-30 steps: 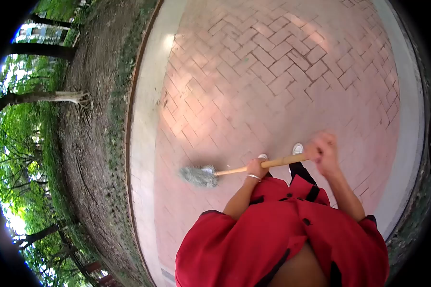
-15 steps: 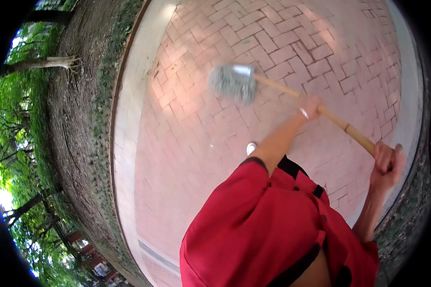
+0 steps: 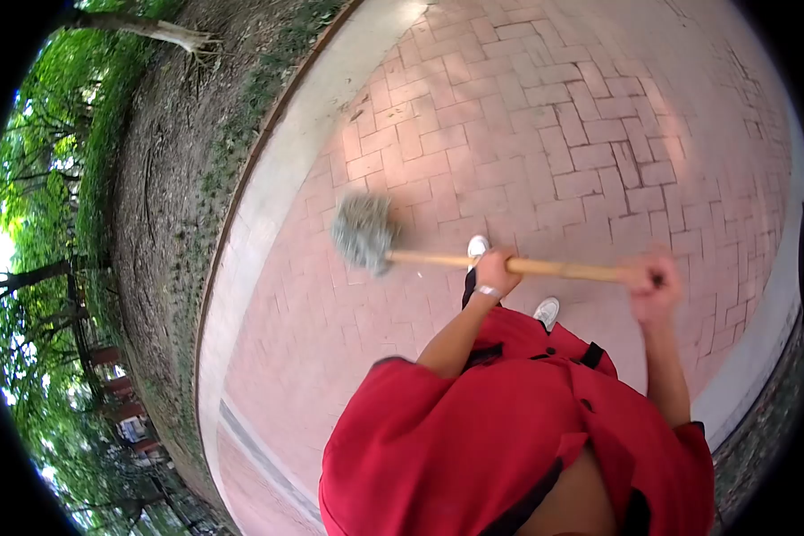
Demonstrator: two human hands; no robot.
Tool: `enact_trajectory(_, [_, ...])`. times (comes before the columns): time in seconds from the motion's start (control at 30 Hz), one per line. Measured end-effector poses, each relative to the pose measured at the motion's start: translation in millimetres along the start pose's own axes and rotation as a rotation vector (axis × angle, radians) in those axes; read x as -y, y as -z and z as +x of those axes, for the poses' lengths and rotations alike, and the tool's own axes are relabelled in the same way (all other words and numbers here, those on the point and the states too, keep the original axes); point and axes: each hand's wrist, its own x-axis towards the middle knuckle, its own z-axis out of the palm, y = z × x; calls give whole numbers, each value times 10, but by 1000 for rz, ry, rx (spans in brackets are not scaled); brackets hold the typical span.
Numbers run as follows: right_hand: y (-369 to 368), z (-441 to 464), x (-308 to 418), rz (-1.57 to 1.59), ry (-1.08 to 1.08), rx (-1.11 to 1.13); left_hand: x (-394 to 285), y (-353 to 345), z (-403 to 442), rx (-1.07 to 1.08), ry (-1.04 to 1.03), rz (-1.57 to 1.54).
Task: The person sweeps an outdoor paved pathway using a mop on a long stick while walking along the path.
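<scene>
My left hand, with a pale band at the wrist, is wrapped around the middle of a mop's wooden handle. Farther right, my right hand closes over the handle's end and is slightly blurred. The mop's grey string head lies to the left on the brick paving, its strands bunched and a little smeared by motion. The handle runs nearly level across the view, in front of my body.
Pink brick paving spreads around me, bordered by a pale concrete strip. Beyond it lie bare soil and trees. My white shoes stand close below the handle.
The mop head has swung down and left across the bricks. Both hands moved left, and the handle went from slanting to nearly level. My view has turned, and both shoes now show.
</scene>
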Motion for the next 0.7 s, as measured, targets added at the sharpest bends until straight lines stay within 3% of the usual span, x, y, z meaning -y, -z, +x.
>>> enact_trajectory(0.07, [-570,334,-541,-138,-19,340,437,103,-211,-182,85,-40])
enact_trajectory(0.13, [-1020,530,-1123,-237,-169,346,1085,34,-372,-318,217,-48])
enact_trajectory(0.17, [-1252,621,-1299,-269,-356,321,1396,-3,-428,-386,320,-36])
enact_trajectory(0.23, [-1543,868,-1794,-340,-365,404,1733,173,-328,-253,560,-41])
enact_trajectory(0.27, [-1671,1032,-1875,-331,-359,406,1795,287,-108,-270,563,-56])
enact_trajectory(0.33, [-1879,1398,-1921,-344,-384,405,1829,447,150,-146,425,-35])
enact_trajectory(0.4, [-2002,1717,-1647,-421,-296,136,1719,540,652,18,421,-69])
enact_trajectory(0.47, [-2094,1957,-1203,-362,-149,111,1309,717,1252,49,318,-187])
enact_trajectory(0.5, [-2000,2074,-983,-344,-40,99,1057,806,1558,108,240,-147])
enact_trajectory(0.57, [-1949,2159,-467,-360,100,-194,803,511,2166,88,-119,-47])
enact_trajectory(0.63, [-2247,2234,-12,-310,185,-53,351,598,2714,-21,-266,-172])
enact_trajectory(0.7, [-2412,2354,25,-366,255,-55,189,436,3336,-9,-345,-154])
